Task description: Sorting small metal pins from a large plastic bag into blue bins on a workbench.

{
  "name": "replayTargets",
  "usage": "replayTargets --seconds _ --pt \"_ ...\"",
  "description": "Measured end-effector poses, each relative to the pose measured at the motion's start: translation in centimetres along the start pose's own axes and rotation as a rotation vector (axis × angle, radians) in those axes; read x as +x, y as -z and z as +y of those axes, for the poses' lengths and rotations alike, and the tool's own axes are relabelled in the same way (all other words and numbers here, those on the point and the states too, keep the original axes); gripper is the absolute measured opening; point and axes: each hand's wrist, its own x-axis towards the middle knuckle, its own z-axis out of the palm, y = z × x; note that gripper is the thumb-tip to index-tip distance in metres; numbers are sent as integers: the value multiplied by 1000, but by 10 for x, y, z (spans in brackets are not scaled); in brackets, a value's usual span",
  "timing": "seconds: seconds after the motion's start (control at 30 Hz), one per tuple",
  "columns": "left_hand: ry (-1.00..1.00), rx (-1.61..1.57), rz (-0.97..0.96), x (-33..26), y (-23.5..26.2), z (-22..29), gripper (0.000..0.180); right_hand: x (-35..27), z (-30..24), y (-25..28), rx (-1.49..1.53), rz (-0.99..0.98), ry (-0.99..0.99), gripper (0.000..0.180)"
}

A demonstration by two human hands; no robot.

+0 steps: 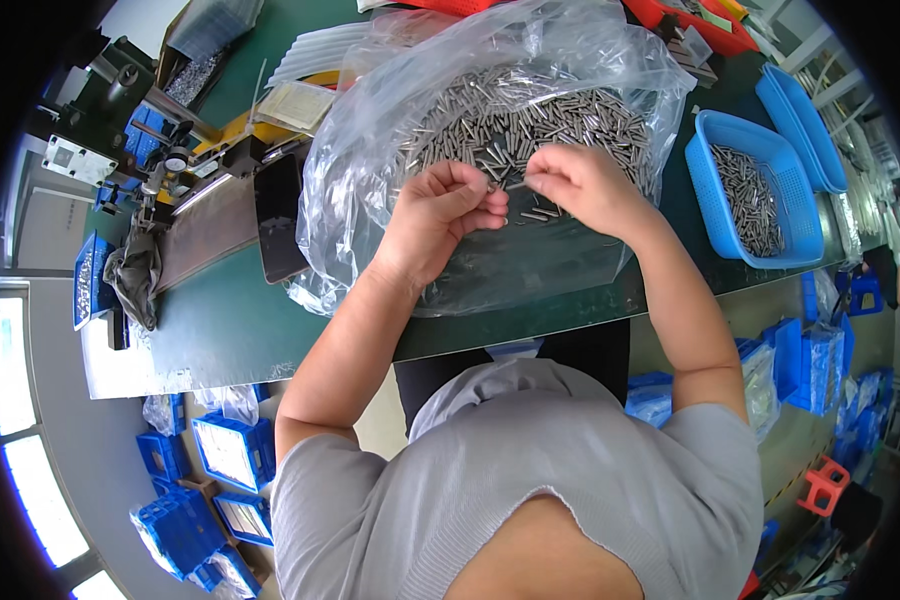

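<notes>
A big heap of short metal pins (480,112) lies on a clear plastic bag (355,185) spread over the green table. Over the heap's near edge, my left hand (438,215) is closed in a pinch, thumb against forefinger. A small shiny bit shows at its fingertips, too small to make out. Close by on the right, my right hand (588,188) is also pinched, fingers pointing left. A slim metal pin (515,186) shows at its fingertips. The two hands are a short gap apart. A few loose pins (542,213) lie just below the right fingers.
At the right stands a blue basket (705,190) holding more pins, with another blue basket (805,125) behind it. A metal bench fixture (160,165) and a dark flat panel (280,220) are on the left. Red trays sit at the back; blue crates (232,450) stand on the floor.
</notes>
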Motion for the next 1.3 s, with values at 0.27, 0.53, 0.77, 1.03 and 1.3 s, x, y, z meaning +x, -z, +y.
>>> replayTargets --seconds 0.27,0.53,0.77,1.03,1.3 --pt "50 68 -40 -2 -4 -4 10 -2 -13 4 389 -54 -107 10" --pt "60 79 -49 -2 -6 -4 9 -3 -11 4 337 -46 -70 8" --pt "31 70 -64 -2 -7 -4 9 -1 -18 -7 388 -34 -38 13" --pt "2 -4 -30 -2 -7 -3 7 2 -20 -9 628 100 -223 15" --pt "-18 31 35 0 -1 -1 8 1 -3 26 731 -112 -464 14"
